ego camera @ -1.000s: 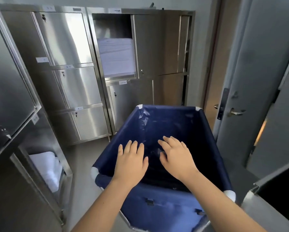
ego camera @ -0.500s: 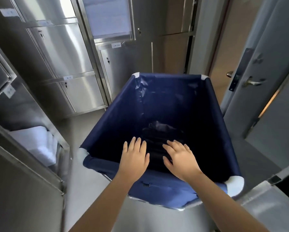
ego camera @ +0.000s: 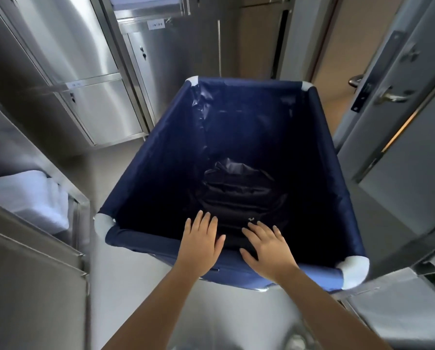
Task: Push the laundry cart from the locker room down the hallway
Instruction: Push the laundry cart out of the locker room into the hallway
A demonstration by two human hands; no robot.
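Observation:
A laundry cart (ego camera: 145, 157) with a dark blue fabric liner and white corner caps stands right in front of me. A dark crumpled bundle (ego camera: 239, 183) lies at its bottom. My left hand (ego camera: 201, 245) and my right hand (ego camera: 268, 251) hover side by side, palms down and fingers spread, over the cart's near rim. Neither hand grips the rim; whether the palms touch it I cannot tell.
Stainless steel lockers (ego camera: 95, 107) line the left and far side. An open compartment on the left holds white folded linen (ego camera: 32, 198). A grey door (ego camera: 388, 97) with a lever handle stands open at the right, beige hallway floor beyond it.
My view has tilted down, so the cart fills more of the frame. Both hands have drawn back from over the basin to the near rim.

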